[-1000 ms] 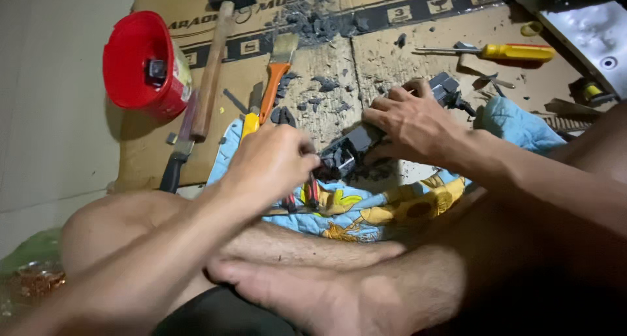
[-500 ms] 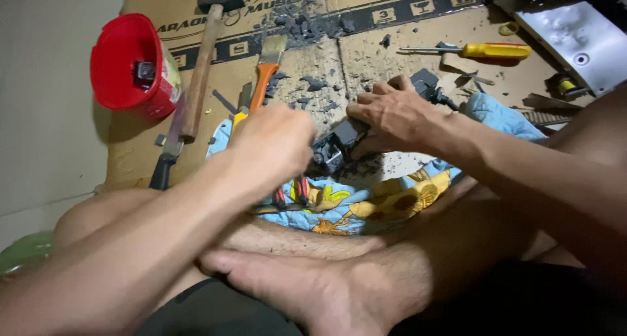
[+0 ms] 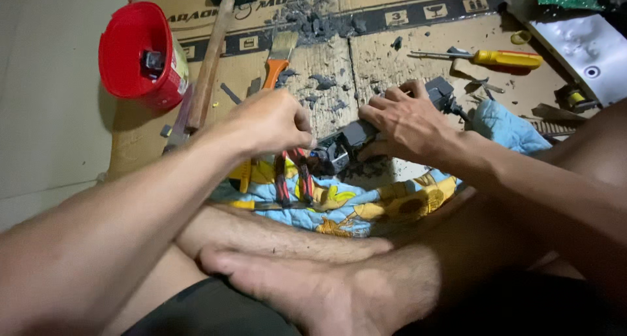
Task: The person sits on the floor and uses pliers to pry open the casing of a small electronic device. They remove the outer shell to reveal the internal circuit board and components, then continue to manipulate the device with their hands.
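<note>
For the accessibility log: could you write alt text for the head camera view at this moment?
Seated on the floor, a person steadies a dark, dusty block-shaped part with the right hand while the left hand works at its near end. Around it on flattened cardboard lie a hammer, paintbrush, yellow screwdriver, red cup and red-handled pliers.

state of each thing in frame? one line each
dark block part: held down on the cardboard
right hand: pressing on the part
left hand: closed at the part's end
red cup: on its side
hammer: lying flat
yellow screwdriver: lying flat
</note>
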